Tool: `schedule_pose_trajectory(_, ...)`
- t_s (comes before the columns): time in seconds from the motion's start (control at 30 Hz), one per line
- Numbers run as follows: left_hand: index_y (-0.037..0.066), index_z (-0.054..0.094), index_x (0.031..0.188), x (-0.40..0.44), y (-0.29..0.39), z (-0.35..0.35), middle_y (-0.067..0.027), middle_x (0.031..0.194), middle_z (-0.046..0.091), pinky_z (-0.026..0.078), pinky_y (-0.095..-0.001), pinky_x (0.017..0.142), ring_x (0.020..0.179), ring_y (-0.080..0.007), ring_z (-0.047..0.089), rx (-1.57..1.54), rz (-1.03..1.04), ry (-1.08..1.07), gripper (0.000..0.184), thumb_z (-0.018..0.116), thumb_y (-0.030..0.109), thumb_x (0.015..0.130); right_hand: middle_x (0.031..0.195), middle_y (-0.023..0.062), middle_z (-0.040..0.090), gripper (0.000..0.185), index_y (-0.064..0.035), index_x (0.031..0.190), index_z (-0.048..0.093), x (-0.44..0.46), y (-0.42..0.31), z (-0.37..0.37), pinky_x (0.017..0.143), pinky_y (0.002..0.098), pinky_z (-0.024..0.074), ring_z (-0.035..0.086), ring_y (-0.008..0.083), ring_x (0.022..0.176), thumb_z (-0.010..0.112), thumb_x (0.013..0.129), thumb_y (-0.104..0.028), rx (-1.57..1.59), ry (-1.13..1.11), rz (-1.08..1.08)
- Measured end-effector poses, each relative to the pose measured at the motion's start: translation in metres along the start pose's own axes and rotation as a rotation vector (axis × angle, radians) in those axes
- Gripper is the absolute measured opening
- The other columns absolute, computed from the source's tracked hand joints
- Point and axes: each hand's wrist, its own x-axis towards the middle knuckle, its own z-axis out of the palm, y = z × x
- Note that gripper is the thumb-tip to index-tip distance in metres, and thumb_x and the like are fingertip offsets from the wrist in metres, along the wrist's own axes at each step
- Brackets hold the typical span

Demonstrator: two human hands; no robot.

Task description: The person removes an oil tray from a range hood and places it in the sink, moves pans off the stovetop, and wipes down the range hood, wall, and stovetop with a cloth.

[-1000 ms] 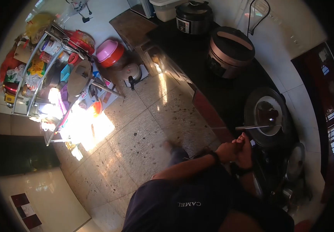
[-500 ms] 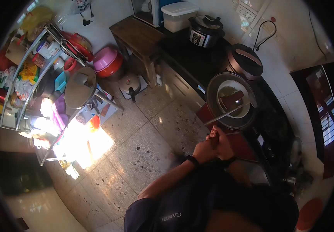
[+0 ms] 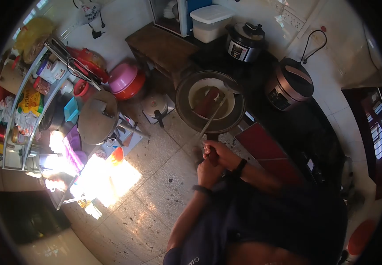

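My left hand (image 3: 209, 174) is closed around the lower end of the wok's brown handle. My right hand (image 3: 221, 153) is closed just above it, at the same handle. The dark wok (image 3: 184, 114) is held out over the floor, left of the counter. Inside it is a pale round ring (image 3: 229, 106), perhaps a bowl, around murky liquid. A reddish-brown piece (image 3: 207, 100) lies in the middle; its kind is unclear. A long-handled metal utensil (image 3: 208, 121) rests across the wok, its shaft reaching past the rim near my hands.
On the black counter (image 3: 261, 70) stand a pressure cooker (image 3: 245, 43), a pinkish cooker (image 3: 289, 84) and a lidded container (image 3: 211, 24). A wooden table (image 3: 155, 44) is behind. Left are a crowded rack (image 3: 30, 101), a round board (image 3: 97, 118), basins (image 3: 124, 79) and a lidded pot (image 3: 155, 105).
Both hands and the wok have moved left, off the counter and over the floor. The utensil has travelled along inside the wok. The view has shifted slightly.
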Motion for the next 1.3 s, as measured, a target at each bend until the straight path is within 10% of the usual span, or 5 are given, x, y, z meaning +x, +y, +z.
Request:
schedule_pose_trajectory(0.77, 0.000, 0.064, 0.102, 0.391, -0.044, -0.201, -0.0225, 0.089, 0.071, 0.052, -0.0488, 0.076, 0.092, -0.0407, 0.069, 0.109, 0.019, -0.013, 0.052, 0.073, 0.044, 0.075, 0.065, 0.0043, 0.058, 0.024, -0.0053, 0.072, 0.061, 0.385, -0.119, 0.158, 0.062, 0.0310, 0.0504, 0.057, 0.0142, 0.059, 0.070, 0.090, -0.018, -0.060, 0.090, -0.105)
schedule_pose_trajectory(1.3, -0.006, 0.058, 0.112, 0.511, -0.039, -0.231, -0.0253, 0.091, 0.070, 0.052, -0.0455, 0.076, 0.090, -0.0421, 0.069, 0.026, 0.067, -0.105, 0.051, 0.071, 0.027, 0.075, 0.062, 0.0033, 0.057, 0.033, -0.0063, 0.066, 0.059, 0.485, -0.171, 0.174, 0.056, 0.0284, 0.0460, 0.057, 0.0140, 0.058, 0.065, 0.094, -0.022, -0.034, 0.192, -0.135)
